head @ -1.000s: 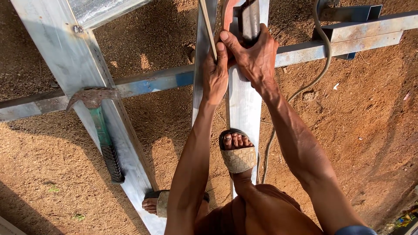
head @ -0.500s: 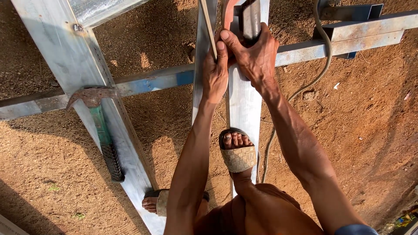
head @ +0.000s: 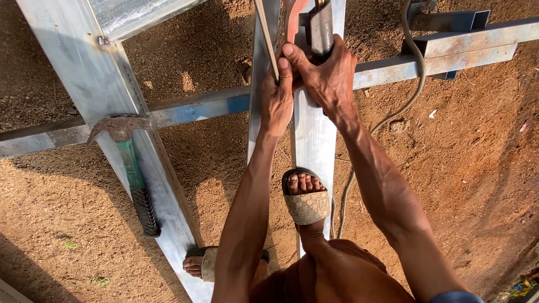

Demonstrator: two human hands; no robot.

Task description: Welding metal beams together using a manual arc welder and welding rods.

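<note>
Outdoors, bare reddish-brown dirt ground point(head: 460, 168), gritty and pebbled, strong sun, hard shadows along the lower left.

A frame of galvanised metal channels lies on the ground. One wide channel point(head: 84, 73) runs from the top left corner down to the bottom edge. A long cross rail point(head: 196, 106) passes under it from the left edge toward the upper right, with a blue-tinted patch near the middle. A narrower upright channel point(head: 314, 134) runs down the centre.

Left hand point(head: 276, 98): fingers curled narrow around a thin pale rod point(head: 265, 33) that runs up out of the top edge, just beside the centre channel. Right hand point(head: 328, 73): wrapped tight around a dark grey metal piece point(head: 321, 25) with a red curved part point(head: 293, 17) just beside it, at the top end of the centre channel. The two hands touch each other.

Right foot in a woven sandal point(head: 306, 205) stands on the centre channel. Left foot point(head: 196, 264) rests at the lower end of the wide channel.

A claw hammer point(head: 126, 151) with rusty head and green-and-black handle lies along the wide channel, head at the cross rail junction.

A grey cable point(head: 412, 67) snakes from the top edge down over the ground, right of the centre channel.
</note>
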